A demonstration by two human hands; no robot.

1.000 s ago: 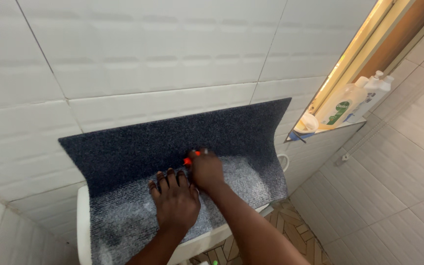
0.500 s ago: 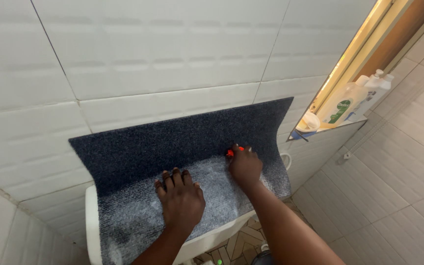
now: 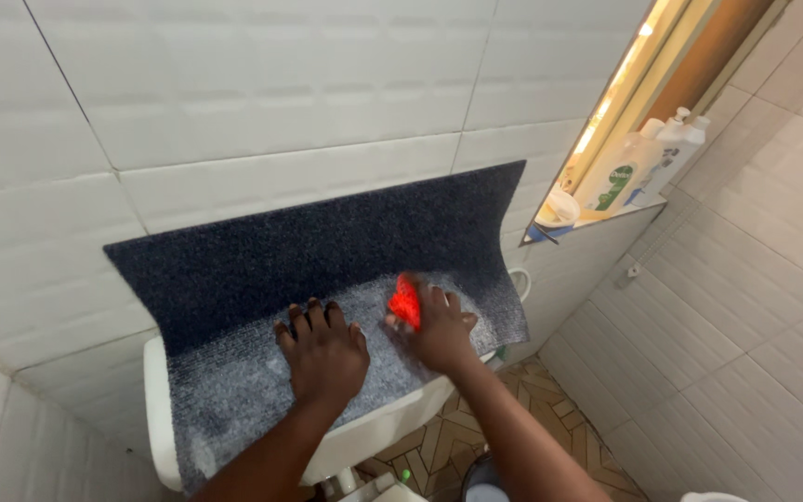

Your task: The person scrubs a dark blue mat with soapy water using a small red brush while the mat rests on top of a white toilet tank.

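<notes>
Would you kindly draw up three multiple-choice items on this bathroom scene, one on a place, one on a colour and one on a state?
1. Where does the dark carpet mat lie?
A. Flat on the floor
B. Over a white cistern top and up the tiled wall
C. Rolled on the shelf

2. What colour is the small thing in the right hand?
A. Red-orange
B. Green
C. Black

3. How is the left hand placed?
A. Raised clear of the mat
B. Closed round a bottle
C. Pressed flat on the mat, fingers spread

Answers:
1 B: the mat bends from the white top up against the tiles.
2 A: a bright red-orange object shows at the right hand's fingers.
3 C: the palm lies on the mat and holds nothing.
</notes>
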